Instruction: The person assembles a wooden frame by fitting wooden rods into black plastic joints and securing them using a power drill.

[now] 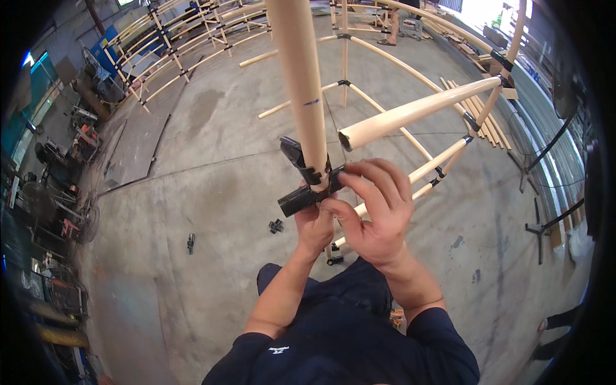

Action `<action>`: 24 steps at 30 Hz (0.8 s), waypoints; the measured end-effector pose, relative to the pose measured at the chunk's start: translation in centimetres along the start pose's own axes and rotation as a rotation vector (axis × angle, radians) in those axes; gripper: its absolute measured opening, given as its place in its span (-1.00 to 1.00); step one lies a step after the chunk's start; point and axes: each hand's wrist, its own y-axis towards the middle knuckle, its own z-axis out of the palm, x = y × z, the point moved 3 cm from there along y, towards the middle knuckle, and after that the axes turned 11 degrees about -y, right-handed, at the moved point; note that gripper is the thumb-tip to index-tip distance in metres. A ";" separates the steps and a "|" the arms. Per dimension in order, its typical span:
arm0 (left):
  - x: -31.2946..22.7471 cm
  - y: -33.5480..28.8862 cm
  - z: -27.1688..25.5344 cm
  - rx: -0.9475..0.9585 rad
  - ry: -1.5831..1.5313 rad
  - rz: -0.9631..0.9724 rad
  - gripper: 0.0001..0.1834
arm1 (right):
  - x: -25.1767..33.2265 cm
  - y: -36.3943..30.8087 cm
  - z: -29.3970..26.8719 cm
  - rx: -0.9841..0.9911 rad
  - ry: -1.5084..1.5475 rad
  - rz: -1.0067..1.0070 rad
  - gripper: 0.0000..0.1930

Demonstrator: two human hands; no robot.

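Note:
An upright cream-coloured pipe (300, 83) with a blue mark stands before me, a black pipe joint (308, 196) around its lower part. One half of the joint stands apart from the pipe at the upper left. My left hand (316, 230) grips the joint from below, its fingers partly hidden behind it. At the joint's right end, my right hand (383, 215) has curled fingertips on the black metal, with the thumb close to the left hand. Just above the right hand, a horizontal cream pipe (417, 114) ends in an open, free end.
Joined pipe frames (186, 48) stand at the far left, and more framework continues on the right. Loose black joints (276, 226) lie on the concrete floor (212, 282). Several loose pipes (481, 115) lie at right. A person's leg (393, 29) shows at the back. Machinery lines the left side.

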 end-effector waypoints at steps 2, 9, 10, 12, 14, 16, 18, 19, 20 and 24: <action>0.1 -0.5 -1.1 -0.022 0.059 -0.019 -0.54 | 1.9 2.0 -0.6 -0.022 -0.100 -0.018 -0.63; -0.9 0.0 0.0 0.075 -0.029 -0.094 -0.66 | -3.3 -2.3 1.1 0.136 -0.026 0.040 -0.49; -0.7 0.2 -0.1 0.126 -0.142 -0.070 -0.64 | -4.6 -3.7 2.2 0.270 0.405 0.398 -0.46; -0.6 0.2 -0.3 0.127 -0.199 -0.033 -0.61 | -4.3 -4.7 3.4 0.451 1.051 0.803 -0.40; -0.7 0.0 -0.8 0.132 -0.239 -0.004 -0.57 | -3.5 -3.8 3.6 0.292 0.668 0.574 -0.40; -0.6 0.0 -0.7 0.162 -0.220 -0.019 -0.47 | -3.0 -3.2 2.3 -0.021 0.196 0.310 -0.40; -0.7 0.0 -1.2 0.139 -0.132 -0.009 -0.45 | -1.5 -1.9 1.6 0.105 0.020 0.173 -0.43; -0.8 -0.1 -1.5 0.112 -0.052 -0.003 -0.43 | -0.3 -1.1 1.2 0.237 -0.164 0.033 -0.46; -0.4 -0.4 -2.0 0.112 -0.049 -0.002 -0.43 | 0.9 -0.4 1.4 0.237 -0.207 0.026 -0.53; 0.2 -0.2 -1.5 0.148 -0.166 -0.018 -0.40 | 1.4 0.4 3.5 0.275 -0.052 0.063 -0.58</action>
